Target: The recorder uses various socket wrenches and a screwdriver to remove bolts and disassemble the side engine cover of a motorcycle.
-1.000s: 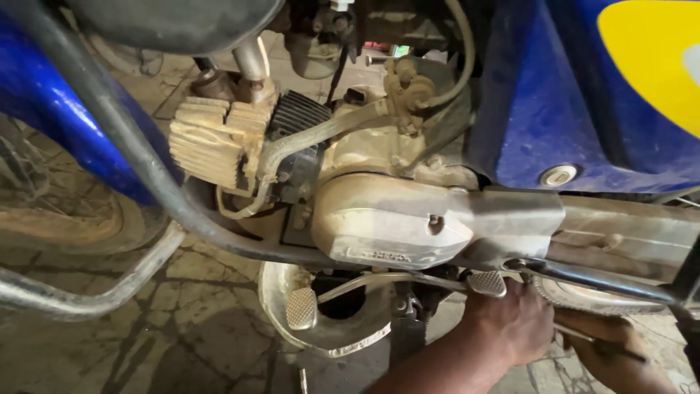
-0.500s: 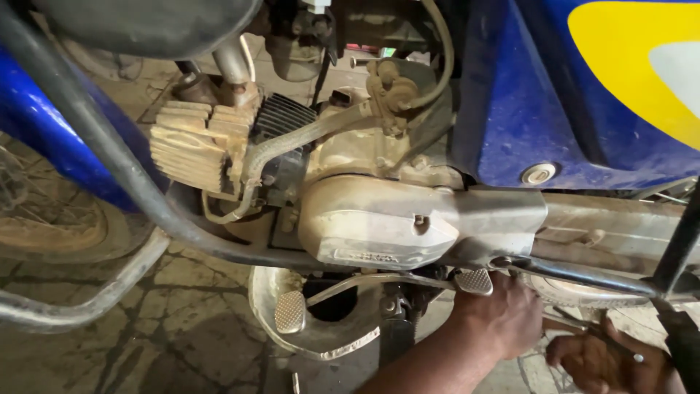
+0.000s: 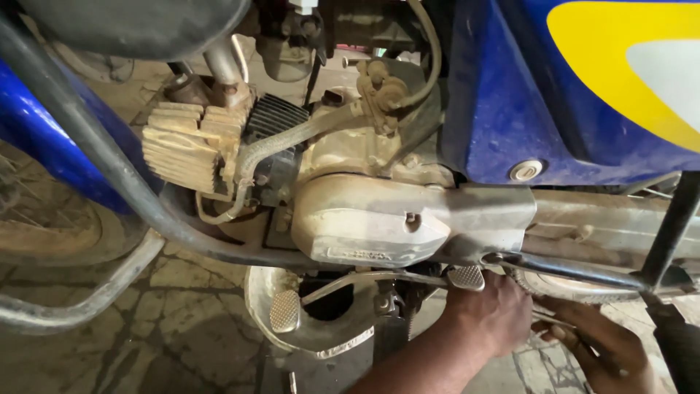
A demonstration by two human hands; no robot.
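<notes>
Under the motorcycle's engine, low at the right of the view, the person's 2 hands work close together. The left hand (image 3: 490,312) reaches in from the bottom edge, its fingers curled under the frame just below the rear pad of the gear shift lever (image 3: 379,279); what the fingers close on is hidden, so I cannot tell whether they grip anything. Just beside it, further toward the rear wheel, the right hand (image 3: 601,349) has its fingers wrapped around a thin metal rod (image 3: 548,318), which runs between the 2 hands; the rod's far end is hidden behind the left hand.

Directly above the left hand sits the dusty grey engine side cover (image 3: 375,228), and above that the carburettor (image 3: 379,87). Well to the left of the hands, the finned cylinder (image 3: 191,144) is caked in tan dirt. Above the right hand hangs the blue side panel (image 3: 503,95) with its yellow patch. A grey crash bar (image 3: 95,146) curves down at the far left, over a cracked concrete floor (image 3: 182,321).
</notes>
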